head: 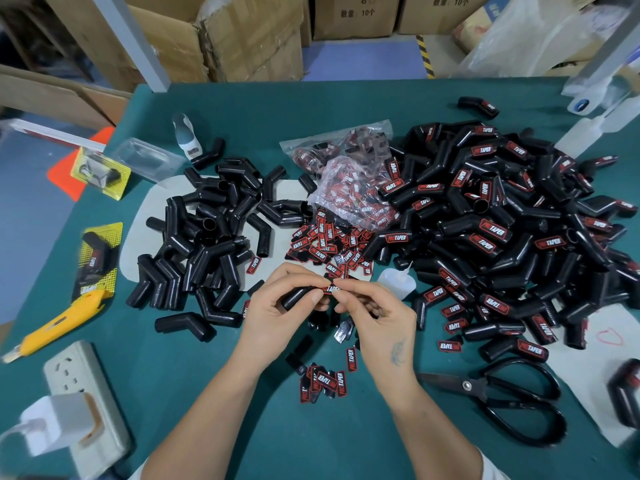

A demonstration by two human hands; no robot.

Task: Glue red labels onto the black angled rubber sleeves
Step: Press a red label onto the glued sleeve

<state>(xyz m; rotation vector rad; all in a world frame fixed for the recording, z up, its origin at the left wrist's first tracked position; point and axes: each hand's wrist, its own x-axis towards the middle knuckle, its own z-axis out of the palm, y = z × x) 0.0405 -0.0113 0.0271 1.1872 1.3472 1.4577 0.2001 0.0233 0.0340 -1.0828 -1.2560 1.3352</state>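
Both hands meet over the near middle of the green table mat (207, 393). Curled fingers of the left hand (277, 306) grip a black angled rubber sleeve (298, 296), its open end pointing down-left past the thumb. From the other side, the right hand (375, 315) pinches with thumb and forefinger at a red label with white lettering (331, 289) that lies on the sleeve's upper end, right between the two sets of fingertips.

Just beyond the right hand stands a small translucent plastic glue bottle (396, 280) with a thin nozzle. Under and in front of the wrists lie scattered loose labels (327, 379), and a denser heap of red labels (329, 244) sits just past the hands, touching a crumpled clear plastic bag of labels (353, 195).

Left of the hands spreads a pile of bare black sleeves (207, 233); to the right rises a much larger pile of labelled sleeves (502, 216). Black-handled scissors (509, 400) lie near the right forearm. At the left edge are a yellow utility knife (59, 320) and a grey power strip (86, 407) with a white charger plugged in.
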